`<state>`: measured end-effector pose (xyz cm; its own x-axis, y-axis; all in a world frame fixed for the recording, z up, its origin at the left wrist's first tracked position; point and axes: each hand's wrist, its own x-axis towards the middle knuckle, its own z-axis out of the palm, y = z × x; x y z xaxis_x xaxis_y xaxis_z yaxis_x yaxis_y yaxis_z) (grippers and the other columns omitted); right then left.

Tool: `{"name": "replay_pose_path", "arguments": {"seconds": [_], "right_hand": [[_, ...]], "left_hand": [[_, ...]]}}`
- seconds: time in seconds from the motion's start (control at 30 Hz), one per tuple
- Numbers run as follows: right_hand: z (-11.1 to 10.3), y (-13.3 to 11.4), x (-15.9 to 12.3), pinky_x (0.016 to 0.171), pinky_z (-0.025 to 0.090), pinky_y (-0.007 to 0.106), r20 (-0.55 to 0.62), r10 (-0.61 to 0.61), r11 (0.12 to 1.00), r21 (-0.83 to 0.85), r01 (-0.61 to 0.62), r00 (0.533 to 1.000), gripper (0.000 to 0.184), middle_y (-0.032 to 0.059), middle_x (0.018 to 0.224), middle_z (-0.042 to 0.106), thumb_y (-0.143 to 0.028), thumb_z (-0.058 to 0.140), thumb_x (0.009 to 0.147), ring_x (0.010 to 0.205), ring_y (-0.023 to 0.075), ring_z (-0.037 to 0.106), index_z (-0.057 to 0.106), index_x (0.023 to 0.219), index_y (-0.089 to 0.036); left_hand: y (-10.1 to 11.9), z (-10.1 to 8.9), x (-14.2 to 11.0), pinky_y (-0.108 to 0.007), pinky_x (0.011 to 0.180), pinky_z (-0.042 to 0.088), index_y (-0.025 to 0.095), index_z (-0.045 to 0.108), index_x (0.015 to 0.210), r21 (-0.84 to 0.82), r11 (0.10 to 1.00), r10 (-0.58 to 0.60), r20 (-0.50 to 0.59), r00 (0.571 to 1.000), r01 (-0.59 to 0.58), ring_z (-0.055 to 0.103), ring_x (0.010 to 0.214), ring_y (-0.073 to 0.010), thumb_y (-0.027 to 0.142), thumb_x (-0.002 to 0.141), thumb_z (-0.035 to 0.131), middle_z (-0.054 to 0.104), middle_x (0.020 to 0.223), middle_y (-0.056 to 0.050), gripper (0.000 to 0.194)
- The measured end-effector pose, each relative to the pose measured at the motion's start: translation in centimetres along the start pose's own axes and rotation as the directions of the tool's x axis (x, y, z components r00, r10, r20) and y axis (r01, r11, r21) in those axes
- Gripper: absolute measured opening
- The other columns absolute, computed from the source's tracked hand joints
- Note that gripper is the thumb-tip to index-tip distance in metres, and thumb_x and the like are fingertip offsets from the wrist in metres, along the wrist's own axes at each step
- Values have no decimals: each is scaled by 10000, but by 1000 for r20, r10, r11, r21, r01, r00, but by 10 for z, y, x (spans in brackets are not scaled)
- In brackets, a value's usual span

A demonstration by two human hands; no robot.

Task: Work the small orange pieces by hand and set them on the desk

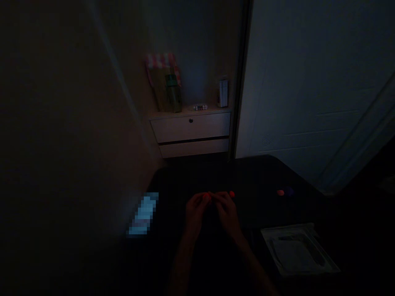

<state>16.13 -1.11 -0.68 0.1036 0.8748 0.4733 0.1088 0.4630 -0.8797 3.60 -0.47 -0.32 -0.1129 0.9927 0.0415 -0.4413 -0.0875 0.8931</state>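
Observation:
In the dim light my left hand (194, 209) is closed, its fingertips pinching a small bright red lump (207, 198) that looks like soft clay. My right hand (227, 209) meets it from the other side, fingers pinched together at the lump's edge. Just beyond the right knuckles lies a second red lump (231, 194) on the dark table (191, 179). Farther right on the tabletop, an orange-pink lump (280, 192) rests beside a dark purple one (289, 190). Darkness hides the fine detail of the fingers.
A lit, pixelated screen (143, 216) is at the left table edge. At the lower right lies a pale flat packet or tray (294, 250). Behind the table stand drawers (194, 127), with a green-capped bottle (173, 94) above. A pale door (296, 90) is at right.

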Motion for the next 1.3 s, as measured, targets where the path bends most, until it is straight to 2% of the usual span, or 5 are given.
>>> {"name": "replay_pose_path", "arguments": {"seconds": [0.37,0.57,0.77,1.07,1.3], "right_hand": [[-1,1,0,824,516,332,-9,0,1000,-22,-1,1000,356,50,976,658,-180,534,873,919,207,642,812,1060,-301],[3,-3,0,874,515,350,-46,39,999,27,-37,998,273,59,1042,693,-296,614,922,967,219,655,757,1153,-266],[2,-7,1,890,514,352,-31,11,1000,19,-11,999,176,61,1009,706,-358,641,940,972,222,660,762,980,-236],[2,-9,1,874,529,355,-43,129,988,85,-126,991,244,56,1005,761,-439,665,911,961,248,700,761,999,-233],[2,-9,1,860,530,349,-26,134,988,86,-131,991,231,60,992,762,-421,673,904,942,246,703,772,980,-227]], "left_hand": [[0,-1,1,-293,784,543,141,765,893,48,998,28,-22,999,-26,708,806,-176,347,681,895,775,887,-85,323],[0,0,0,-301,820,535,174,744,1059,34,999,25,-44,999,-24,721,880,-195,361,675,899,773,932,-71,455],[0,1,0,-318,867,525,146,765,938,21,999,27,-19,999,-26,704,935,-210,371,701,882,771,972,-92,347],[0,0,-1,-309,818,524,146,786,917,70,998,0,-4,1000,0,686,885,-203,394,726,857,766,941,-93,320],[-2,-1,-1,-273,754,504,148,785,904,171,984,52,9,999,-52,660,818,-173,413,781,807,754,889,-76,294]]}}
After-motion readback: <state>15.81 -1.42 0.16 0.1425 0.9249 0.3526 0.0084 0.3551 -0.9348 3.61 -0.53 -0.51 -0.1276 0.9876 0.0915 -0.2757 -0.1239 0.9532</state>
